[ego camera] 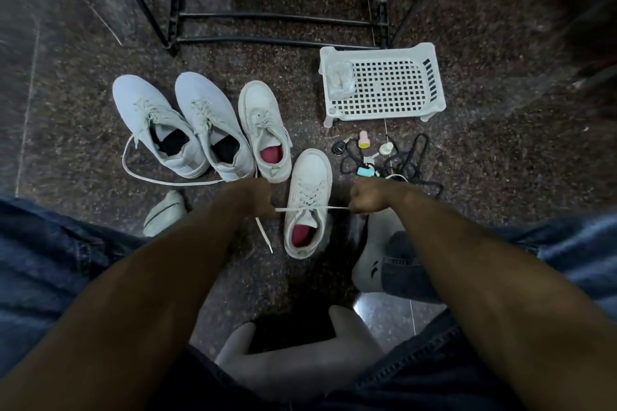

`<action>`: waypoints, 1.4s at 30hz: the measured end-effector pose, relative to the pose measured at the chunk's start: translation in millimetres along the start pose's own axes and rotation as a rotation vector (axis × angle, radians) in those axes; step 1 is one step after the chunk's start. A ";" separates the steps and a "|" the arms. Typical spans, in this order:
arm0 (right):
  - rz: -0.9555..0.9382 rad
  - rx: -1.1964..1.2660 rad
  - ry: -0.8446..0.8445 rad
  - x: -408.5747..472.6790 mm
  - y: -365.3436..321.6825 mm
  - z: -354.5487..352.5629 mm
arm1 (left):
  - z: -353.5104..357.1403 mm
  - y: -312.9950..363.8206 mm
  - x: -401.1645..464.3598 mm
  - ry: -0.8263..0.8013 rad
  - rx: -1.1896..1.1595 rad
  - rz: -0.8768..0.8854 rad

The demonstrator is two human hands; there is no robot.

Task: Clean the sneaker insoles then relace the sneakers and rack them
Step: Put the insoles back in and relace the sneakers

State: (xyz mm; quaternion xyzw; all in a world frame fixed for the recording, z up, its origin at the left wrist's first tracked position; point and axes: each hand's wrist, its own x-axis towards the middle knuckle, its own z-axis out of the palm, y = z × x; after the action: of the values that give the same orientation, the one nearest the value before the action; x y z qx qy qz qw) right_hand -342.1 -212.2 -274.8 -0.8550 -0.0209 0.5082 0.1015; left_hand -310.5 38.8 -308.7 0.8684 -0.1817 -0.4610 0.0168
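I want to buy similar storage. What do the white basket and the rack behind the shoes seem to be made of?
The white basket looks like moulded plastic, matte, with a grid of punched holes. The rack seems to be dark painted metal tubing, with thin round bars catching faint shine.

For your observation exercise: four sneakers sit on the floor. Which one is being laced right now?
The sneaker nearest the person, red-lined: both hands pull its lace taut. The others lie untouched.

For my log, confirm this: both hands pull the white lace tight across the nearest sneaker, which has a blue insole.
Not quite: the insole is red, not blue, as the head view shows. Otherwise yes: left hand and right hand pull the white lace tight across the nearest sneaker.
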 end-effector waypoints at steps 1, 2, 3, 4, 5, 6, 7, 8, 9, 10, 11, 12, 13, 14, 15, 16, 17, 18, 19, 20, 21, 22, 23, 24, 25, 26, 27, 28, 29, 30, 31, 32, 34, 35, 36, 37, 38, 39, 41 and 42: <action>-0.002 0.051 0.011 -1.6 -1.6 0.4 | -4.0 4.5 -2.7 -0.031 -0.052 -0.024; -0.007 0.130 0.031 -1.2 -3.7 2.5 | -8.7 11.0 -6.0 -0.029 -0.196 -0.056; -0.012 0.219 0.050 -1.0 -6.3 4.6 | -12.7 15.6 -8.0 0.006 -0.434 -0.113; -0.013 0.281 0.065 -0.4 -8.2 6.6 | -15.2 19.6 -8.7 0.059 -0.710 -0.155; -0.012 0.311 0.071 -1.0 -10.0 7.3 | -18.1 23.5 -11.1 0.116 -0.958 -0.182; -0.013 0.311 0.060 -1.5 -10.8 6.9 | -19.4 26.1 -12.6 0.143 -1.159 -0.181; -0.012 0.294 0.042 -2.7 -11.5 6.3 | -19.5 29.8 -14.0 0.136 -1.329 -0.162; -0.014 0.301 0.039 -5.1 -12.5 5.5 | -18.7 34.3 -14.2 0.117 -1.470 -0.132; -0.028 0.366 0.045 -6.2 -13.4 5.1 | -17.3 39.0 -14.0 0.098 -1.603 -0.100; -0.045 0.520 0.063 -6.1 -13.8 5.4 | -15.6 44.1 -12.2 0.092 -1.720 -0.067; -0.063 0.722 0.087 -6.8 -15.5 5.8 | -13.0 48.4 -9.4 0.101 -1.839 -0.043; -0.079 0.925 0.115 -7.2 -18.4 7.5 | -9.4 52.4 -5.4 0.120 -1.961 -0.037; -0.097 1.113 0.149 -7.2 -21.6 8.8 | -5.2 56.1 -2.5 0.142 -2.075 -0.034; -0.115 1.282 0.180 -4.6 -24.5 10.5 | -0.6 60.0 0.3 0.159 -2.180 -0.031; -0.142 1.452 0.202 -2.7 -28.7 12.7 | 4.2 63.5 3.2 0.167 -2.268 -0.034; -0.170 1.612 0.221 -0.2 -33.2 14.8 | 8.6 66.9 4.6 0.175 -2.327 -0.047; -0.188 1.759 0.232 3.3 -36.8 17.2 | 11.8 70.6 5.1 0.185 -2.356 -0.068; -0.194 1.885 0.236 7.4 -39.9 19.7 | 14.8 73.2 5.6 0.197 -2.354 -0.097; -0.188 1.983 0.233 11.0 -43.9 22.6 | 17.3 74.2 6.0 0.212 -2.329 -0.128; -0.170 2.059 0.244 14.6 -46.5 26.1 | 19.4 73.9 6.5 0.226 -2.291 -0.163; -0.145 2.123 0.273 16.9 -47.8 28.6 | 21.5 72.5 7.9 0.240 -2.254 -0.199; -0.105 2.156 0.323 20.1 -46.4 30.7 | 23.4 70.2 10.1 0.248 -2.227 -0.223; -0.047 2.150 0.383 23.9 -42.8 33.2 | 24.9 67.1 11.8 0.256 -2.209 -0.241; 0.026 2.117 0.439 27.7 -37.6 35.7 | 26.4 63.7 12.7 0.264 -2.195 -0.255; 0.109 2.085 0.485 30.5 -31.4 37.9 | 29.2 60.7 14.6 0.274 -2.178 -0.276; 0.192 2.068 0.523 32.7 -25.3 39.6 | 32.6 59.1 16.7 0.279 -2.150 -0.297; 0.260 2.064 0.551 34.6 -19.9 41.3 | 35.6 59.2 18.7 0.287 -2.110 -0.316; 0.303 2.065 0.568 35.7 -16.3 42.4 | 38.2 60.3 20.0 0.303 -2.050 -0.321; 0.318 2.063 0.569 35.4 -15.2 42.5 | 39.6 62.5 20.8 0.324 -1.965 -0.303; 0.303 2.062 0.547 35.3 -15.9 42.2 | 40.5 65.1 22.3 0.340 -1.844 -0.259; 0.266 2.071 0.505 33.7 -18.4 40.7 | 39.7 69.3 22.5 0.335 -1.702 -0.192; 0.218 2.098 0.442 32.5 -22.2 38.2 | 36.8 73.5 20.4 0.324 -1.561 -0.108; 0.123 2.193 0.300 30.8 -30.2 31.2 | 32.9 79.9 18.0 0.270 -1.350 0.064; 0.087 2.245 0.249 29.0 -35.5 25.9 | 32.8 81.0 17.8 0.234 -1.244 0.130; 0.067 2.299 0.223 26.9 -41.3 20.1 | 33.2 81.1 16.3 0.197 -1.126 0.172; 0.063 2.343 0.212 25.4 -46.5 14.3 | 35.5 79.5 17.0 0.164 -1.023 0.182; 0.064 2.369 0.212 23.4 -50.3 8.6 | 37.1 77.8 17.1 0.131 -0.970 0.181; 0.057 2.377 0.215 21.6 -52.4 3.9 | 37.2 77.9 17.6 0.108 -0.978 0.178; 0.036 2.313 0.233 19.3 -53.0 -2.1 | 35.7 80.1 18.3 0.129 -1.093 0.152; 0.053 2.228 0.256 20.4 -51.7 -2.2 | 33.1 82.8 17.7 0.155 -1.181 0.118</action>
State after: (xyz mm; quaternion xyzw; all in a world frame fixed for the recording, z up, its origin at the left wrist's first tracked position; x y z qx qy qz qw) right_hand -326.8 -159.1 -281.4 -0.3332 0.4741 0.1537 0.8004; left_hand -353.0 -39.8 -325.5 0.7317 0.0590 -0.4174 0.5356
